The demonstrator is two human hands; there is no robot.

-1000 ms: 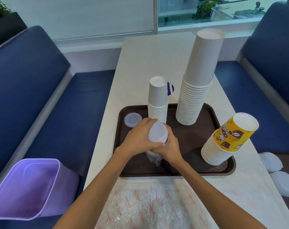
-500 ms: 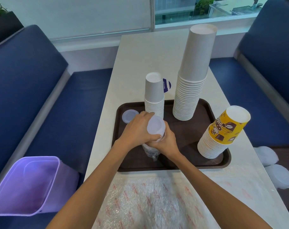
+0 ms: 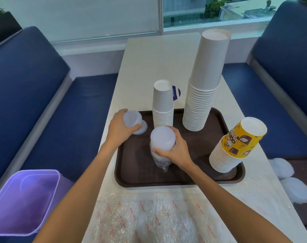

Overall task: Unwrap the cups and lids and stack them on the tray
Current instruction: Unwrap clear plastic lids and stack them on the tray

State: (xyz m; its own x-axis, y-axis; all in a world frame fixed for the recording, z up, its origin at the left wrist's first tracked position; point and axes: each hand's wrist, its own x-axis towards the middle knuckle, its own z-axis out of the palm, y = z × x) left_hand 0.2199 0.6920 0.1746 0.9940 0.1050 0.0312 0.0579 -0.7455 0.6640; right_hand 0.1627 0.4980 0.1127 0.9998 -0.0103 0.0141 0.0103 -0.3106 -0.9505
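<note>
The right hand [image 3: 177, 150] curls fingers and thumb round the wrapped stack of lids [image 3: 162, 142], which stands upright on the brown tray [image 3: 137, 174] left of its middle, with clear wrap bunched at its foot. The left hand [image 3: 120, 128] grips loose lids [image 3: 132, 118] in bent fingers over the tray's far left corner, just above a single lid [image 3: 144, 128] lying there. On the tray's far side stand a short white cup stack [image 3: 163, 106] and a tall white cup stack [image 3: 204, 81], and a yellow-printed cup stack [image 3: 237, 146] leans at its right edge.
</note>
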